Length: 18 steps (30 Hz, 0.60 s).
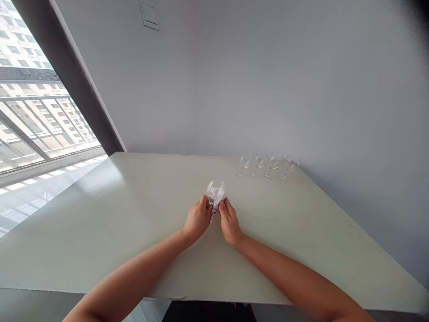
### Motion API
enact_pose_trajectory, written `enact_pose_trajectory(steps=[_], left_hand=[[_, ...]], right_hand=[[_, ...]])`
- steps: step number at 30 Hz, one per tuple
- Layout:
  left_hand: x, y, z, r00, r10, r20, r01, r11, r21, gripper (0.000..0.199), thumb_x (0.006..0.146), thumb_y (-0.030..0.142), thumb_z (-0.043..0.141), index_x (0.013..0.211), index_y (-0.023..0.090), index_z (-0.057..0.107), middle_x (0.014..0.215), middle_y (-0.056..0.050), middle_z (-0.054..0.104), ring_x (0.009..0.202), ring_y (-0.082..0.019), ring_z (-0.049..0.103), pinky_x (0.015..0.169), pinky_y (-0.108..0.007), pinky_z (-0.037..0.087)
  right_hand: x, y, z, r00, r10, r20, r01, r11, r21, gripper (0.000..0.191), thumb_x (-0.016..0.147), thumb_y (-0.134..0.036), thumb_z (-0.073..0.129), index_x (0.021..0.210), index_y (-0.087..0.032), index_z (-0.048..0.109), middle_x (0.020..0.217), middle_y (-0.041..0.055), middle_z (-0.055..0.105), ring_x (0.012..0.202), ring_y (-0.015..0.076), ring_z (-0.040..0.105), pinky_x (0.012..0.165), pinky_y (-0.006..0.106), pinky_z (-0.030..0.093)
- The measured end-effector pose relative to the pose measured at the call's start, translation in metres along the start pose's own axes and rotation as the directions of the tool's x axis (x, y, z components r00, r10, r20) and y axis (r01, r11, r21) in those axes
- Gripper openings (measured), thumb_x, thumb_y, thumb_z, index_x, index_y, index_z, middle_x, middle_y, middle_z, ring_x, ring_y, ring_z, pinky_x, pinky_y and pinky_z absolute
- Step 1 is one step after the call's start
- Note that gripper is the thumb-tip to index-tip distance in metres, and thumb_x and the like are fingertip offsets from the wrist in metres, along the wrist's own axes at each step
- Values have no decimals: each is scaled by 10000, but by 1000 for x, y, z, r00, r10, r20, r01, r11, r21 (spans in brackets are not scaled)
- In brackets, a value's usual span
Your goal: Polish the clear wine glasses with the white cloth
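A clear stemmed glass (211,186) is held up over the middle of the table, its bowl facing up and away. My left hand (198,219) is closed round the lower part of the glass, near the stem; the foot shows faintly below the fingers. A white cloth (218,193) lies bunched against the bowl. With its fingers closed, my right hand (230,221) presses the cloth to the glass from the right. Whether part of the cloth is inside the bowl is hard to make out through the glass.
Several clear stemmed glasses (273,163) stand upright in a row at the table's back right, near the wall. The pale table (134,214) ends at a front edge close to my body. A large window (40,98) is at the left, and a switch plate (149,15) is on the wall.
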<state>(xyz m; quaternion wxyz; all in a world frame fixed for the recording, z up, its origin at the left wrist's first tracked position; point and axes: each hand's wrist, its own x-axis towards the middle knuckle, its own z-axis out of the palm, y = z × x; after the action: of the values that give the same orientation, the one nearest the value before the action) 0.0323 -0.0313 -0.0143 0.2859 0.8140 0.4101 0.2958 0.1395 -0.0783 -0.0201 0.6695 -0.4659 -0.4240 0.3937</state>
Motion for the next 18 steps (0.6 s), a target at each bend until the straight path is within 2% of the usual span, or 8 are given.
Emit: enact_pose_trajectory(steps=[3, 6, 8, 10, 12, 14, 16, 18], left_hand=[[-2, 1, 0, 988, 143, -48, -136, 982, 130, 75, 816, 158, 348, 833, 202, 405, 725, -3, 527, 623, -129, 471, 554, -235, 336], [-4, 4, -4, 955, 278, -98, -228, 907, 353, 103, 801, 141, 386, 816, 190, 476, 823, -50, 520, 775, -169, 483, 679, -289, 364], [-5, 6, -8, 938, 329, -112, -247, 858, 451, 116, 802, 153, 404, 752, 184, 505, 827, -60, 506, 796, -179, 471, 726, -325, 350], [-3, 7, -12, 940, 322, -110, -248, 872, 423, 134, 799, 170, 429, 691, 181, 508, 802, -51, 495, 793, -174, 464, 741, -335, 339], [0, 5, -15, 973, 202, -112, -172, 958, 230, 99, 772, 205, 485, 677, 180, 497, 769, -28, 480, 767, -158, 463, 717, -312, 350], [4, 2, -18, 998, -15, -69, 7, 993, -114, 112, 742, 280, 547, 734, 182, 494, 773, -8, 482, 730, -137, 470, 663, -273, 369], [8, -1, -20, 985, -152, 80, 172, 866, -470, 235, 723, 361, 584, 854, 182, 506, 839, -14, 514, 742, -130, 496, 641, -250, 389], [11, -2, -23, 952, -118, 281, 287, 659, -695, 353, 724, 401, 593, 988, 183, 507, 937, -47, 544, 814, -148, 527, 682, -259, 415]], right_hand=[[2, 6, -1, 999, -24, 39, 25, 999, -26, 292, 848, -436, 427, 990, -197, 517, 896, 29, 562, 803, 145, 497, 744, 276, 402], [5, 10, -4, 998, 29, 49, -29, 1000, -6, 299, 802, -447, 505, 943, -185, 529, 817, 12, 540, 728, 132, 470, 660, 248, 389], [7, 10, -6, 993, 91, 72, -94, 995, 45, 280, 770, -445, 554, 860, -181, 538, 732, -13, 504, 653, 111, 437, 598, 230, 364], [9, 7, -8, 978, 170, 117, -185, 975, 126, 274, 743, -438, 593, 786, -174, 538, 671, -29, 473, 594, 94, 410, 559, 223, 342], [11, 3, -10, 956, 250, 152, -279, 935, 217, 287, 712, -436, 630, 748, -166, 543, 648, -30, 478, 572, 89, 415, 545, 224, 342], [12, -3, -11, 936, 314, 156, -347, 891, 291, 304, 682, -440, 659, 744, -160, 559, 650, -20, 509, 578, 95, 447, 553, 230, 360], [12, -7, -12, 923, 353, 154, -385, 856, 345, 315, 672, -450, 668, 750, -159, 576, 645, -13, 533, 578, 101, 472, 555, 234, 375], [12, -8, -13, 900, 381, 212, -435, 824, 364, 323, 680, -462, 659, 741, -154, 586, 622, -9, 539, 552, 100, 477, 530, 231, 378]])
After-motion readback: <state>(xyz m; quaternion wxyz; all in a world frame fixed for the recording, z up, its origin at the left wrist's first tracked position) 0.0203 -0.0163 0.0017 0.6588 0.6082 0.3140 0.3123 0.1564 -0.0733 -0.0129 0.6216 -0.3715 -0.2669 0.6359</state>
